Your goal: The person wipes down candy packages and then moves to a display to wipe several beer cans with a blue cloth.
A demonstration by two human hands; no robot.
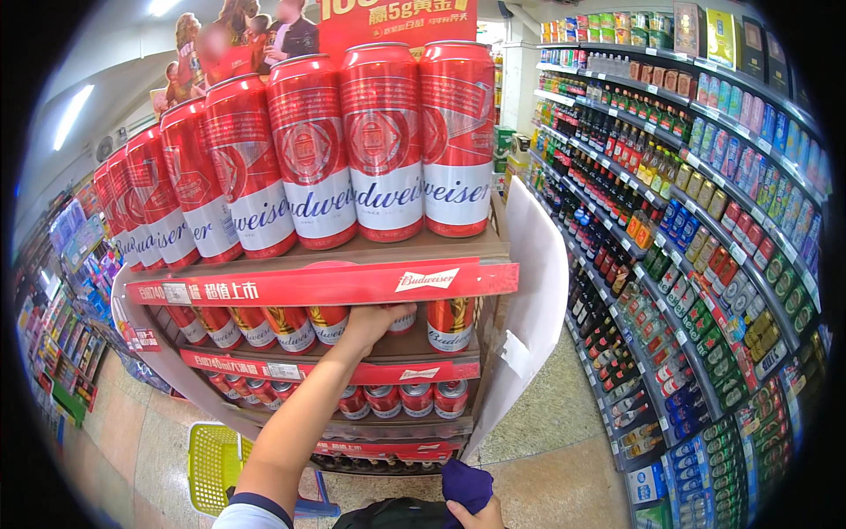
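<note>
My left hand (378, 325) reaches into the second tier of a beer display rack. Its fingers are wrapped about the upper part of a red and white Budweiser can (402, 324), partly hidden under the red price strip (330, 283). To the right of that can, past a gap, stands another Budweiser can (451, 327) with a gold pattern. A row of similar cans (291, 330) runs to the left. At the bottom of the view my right hand (479, 516) holds a bunched purple cloth (466, 488) close to my body.
Tall Budweiser cans (382, 142) line the top tier, and smaller cans (381, 400) stand below. The rack has a white curved side panel (529, 284). A yellow-green shopping basket (215, 463) is on the tiled floor. Drink shelves (661, 218) rise at the right.
</note>
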